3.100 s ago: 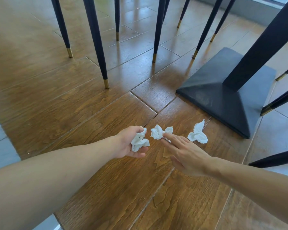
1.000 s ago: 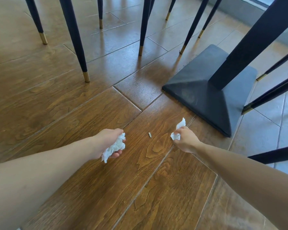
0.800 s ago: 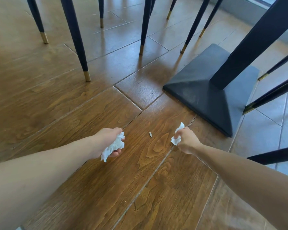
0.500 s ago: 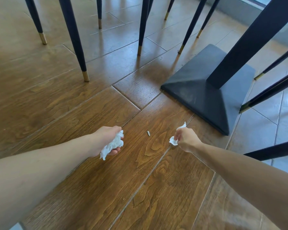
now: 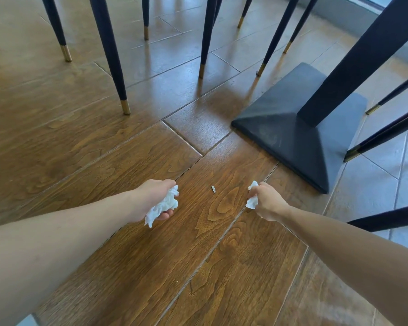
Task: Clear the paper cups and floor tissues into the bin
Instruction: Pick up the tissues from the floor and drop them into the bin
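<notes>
The left hand [image 5: 151, 198] is closed around a crumpled white tissue wad [image 5: 163, 205], and the right hand [image 5: 266, 201] is clenched on a smaller white tissue [image 5: 252, 201], both above the near wooden floor [image 5: 222, 267]. The pickup looks done; next, carry both to the bin, which is out of view.

Head view: worn on the person's head, facing forward and down.
Nearness: close above the floor [image 5: 222, 267], arms reaching in from below.
</notes>
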